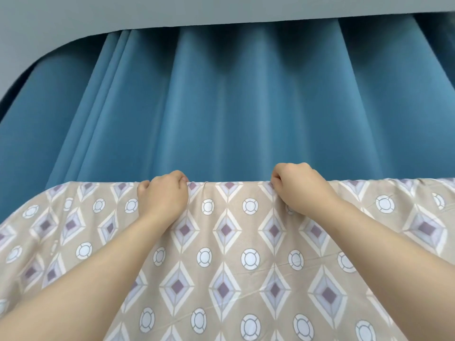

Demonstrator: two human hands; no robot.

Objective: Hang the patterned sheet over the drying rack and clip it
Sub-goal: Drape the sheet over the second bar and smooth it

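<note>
The patterned sheet (229,244) is beige with purple diamonds and white rings. It fills the lower half of the view, and its top edge runs straight across the middle. My left hand (163,195) grips that top edge left of centre with closed fingers. My right hand (299,187) grips the same edge right of centre, also closed. The two hands are about a shoulder's width apart. The sheet hides the drying rack, and no clips show.
A pleated blue curtain (234,107) hangs close behind the sheet's top edge and spans the whole width. Above it runs a grey ceiling or pelmet (172,11).
</note>
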